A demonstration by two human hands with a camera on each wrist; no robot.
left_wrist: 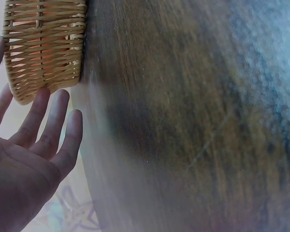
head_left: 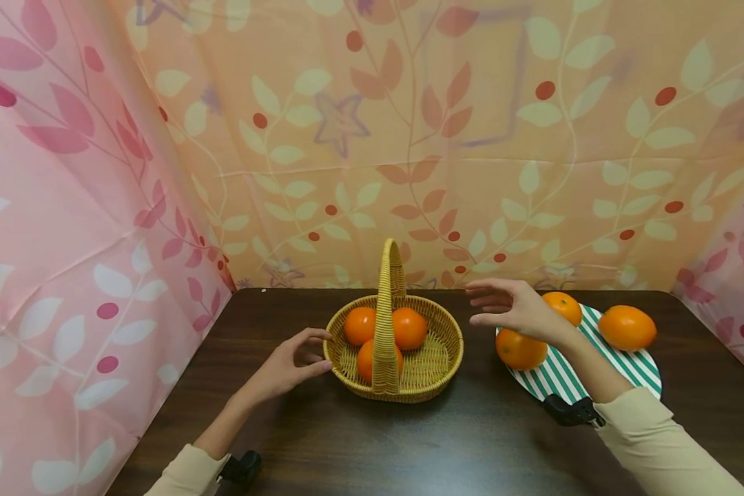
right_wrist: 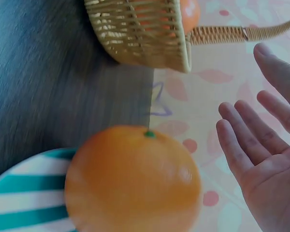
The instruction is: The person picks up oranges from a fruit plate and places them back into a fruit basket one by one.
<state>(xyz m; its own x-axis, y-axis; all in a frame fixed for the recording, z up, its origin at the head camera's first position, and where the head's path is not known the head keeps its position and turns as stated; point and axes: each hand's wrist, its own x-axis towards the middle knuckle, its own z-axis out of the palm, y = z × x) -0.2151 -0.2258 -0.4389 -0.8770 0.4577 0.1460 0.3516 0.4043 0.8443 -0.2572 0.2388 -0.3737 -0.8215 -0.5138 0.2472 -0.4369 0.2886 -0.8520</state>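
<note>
A yellow wicker basket [head_left: 426, 397] with a tall arched handle holds three oranges [head_left: 410, 328] in its left and middle part. My left hand [head_left: 285, 365] is at the basket's left rim, its fingertips right at the weave; the left wrist view shows the fingers spread beside the basket wall [left_wrist: 46, 53]. My right hand [head_left: 521, 310] hovers between the basket and a plate, fingers extended and holding nothing. Just below it, an orange [head_left: 521, 349] lies on the plate's left side, large in the right wrist view as an orange [right_wrist: 133, 181] with a green stem end.
The green-and-white striped plate [head_left: 561, 375] also bears an orange [head_left: 563, 308] at the back, partly behind my right hand, and an orange [head_left: 627, 328] at the right. A dark wooden table [head_left: 359, 448] carries everything. Floral cloth [head_left: 359, 172] hangs behind and at both sides.
</note>
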